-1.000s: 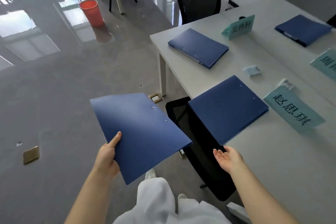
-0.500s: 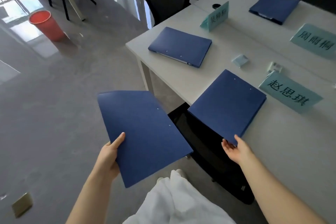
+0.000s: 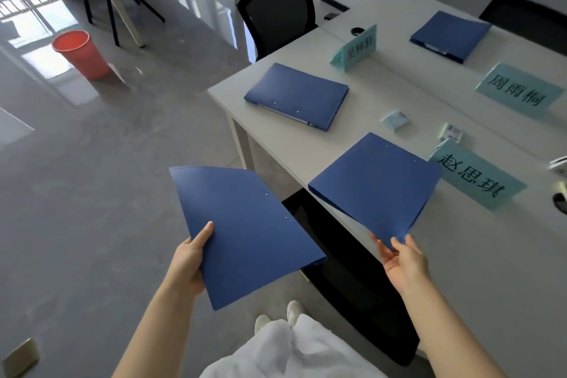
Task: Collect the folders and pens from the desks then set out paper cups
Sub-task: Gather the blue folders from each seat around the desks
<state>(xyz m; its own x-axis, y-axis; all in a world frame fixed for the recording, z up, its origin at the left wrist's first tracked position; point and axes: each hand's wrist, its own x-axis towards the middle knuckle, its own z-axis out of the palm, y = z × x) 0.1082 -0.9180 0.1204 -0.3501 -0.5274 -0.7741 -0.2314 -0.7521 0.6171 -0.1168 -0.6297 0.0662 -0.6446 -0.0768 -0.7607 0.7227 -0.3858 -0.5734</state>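
Note:
My left hand (image 3: pixel 190 261) grips a blue folder (image 3: pixel 245 233) by its near-left edge and holds it flat over the floor, thumb on top. A second blue folder (image 3: pixel 377 184) lies at the front edge of the white desk (image 3: pixel 491 255), with its near corner sticking out past the edge. My right hand (image 3: pixel 402 261), palm up, pinches that corner between thumb and fingers. Two more blue folders lie on the desk, one at the far-left corner (image 3: pixel 296 95) and one at the back (image 3: pixel 451 35). No pens or paper cups are in sight.
Teal name cards (image 3: pixel 478 175) (image 3: pixel 357 47) (image 3: pixel 518 89) stand on the desk, with two small packets (image 3: pixel 394 120) (image 3: pixel 451 132) between them. A black chair (image 3: pixel 346 270) sits tucked below the desk edge, another (image 3: pixel 276 9) at the far end. A red bin (image 3: pixel 81 54) stands on the floor.
My right hand has moved forward from open air to the near corner of the folder at the desk edge and taken hold of it. The left hand keeps its folder.

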